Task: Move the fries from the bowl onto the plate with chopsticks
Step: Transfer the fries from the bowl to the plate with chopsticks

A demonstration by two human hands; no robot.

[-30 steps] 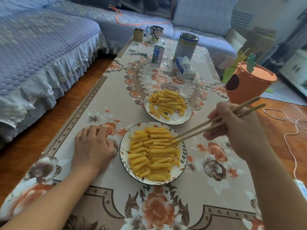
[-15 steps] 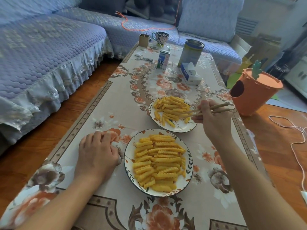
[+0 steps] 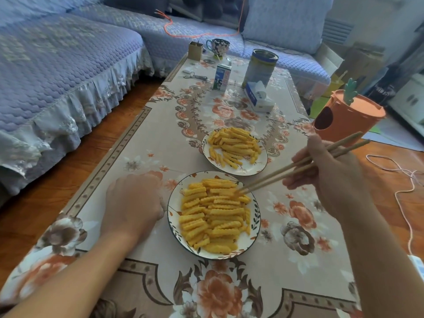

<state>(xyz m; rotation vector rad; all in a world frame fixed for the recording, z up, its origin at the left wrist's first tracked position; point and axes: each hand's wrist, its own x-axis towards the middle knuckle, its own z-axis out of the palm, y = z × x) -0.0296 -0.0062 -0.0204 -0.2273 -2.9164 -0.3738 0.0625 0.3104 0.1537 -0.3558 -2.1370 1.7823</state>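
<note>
The near bowl (image 3: 257, 218), white with a dark leafy rim, is heaped with crinkle-cut yellow fries (image 3: 213, 214). Just beyond it stands the plate (image 3: 249, 168), which carries a smaller heap of fries (image 3: 234, 143). My right hand (image 3: 330, 180) grips a pair of wooden chopsticks (image 3: 275, 177). Their tips dip into the fries at the bowl's far right side. My left hand (image 3: 133, 200) rests on the tablecloth against the bowl's left side, fingers loosely curled, holding nothing.
Further down the flowered tablecloth (image 3: 160, 143) stand a tissue pack (image 3: 259, 97), a tall tin (image 3: 260, 66), a milk carton (image 3: 221, 78) and a mug (image 3: 218, 47). An orange carrot-shaped bin (image 3: 348, 115) stands right of the table, and a blue sofa (image 3: 57, 72) runs along the left.
Half a second ago the chopsticks were over the plate's fries. My right hand has come back toward me, and the tips are now in the bowl. My left hand stayed put.
</note>
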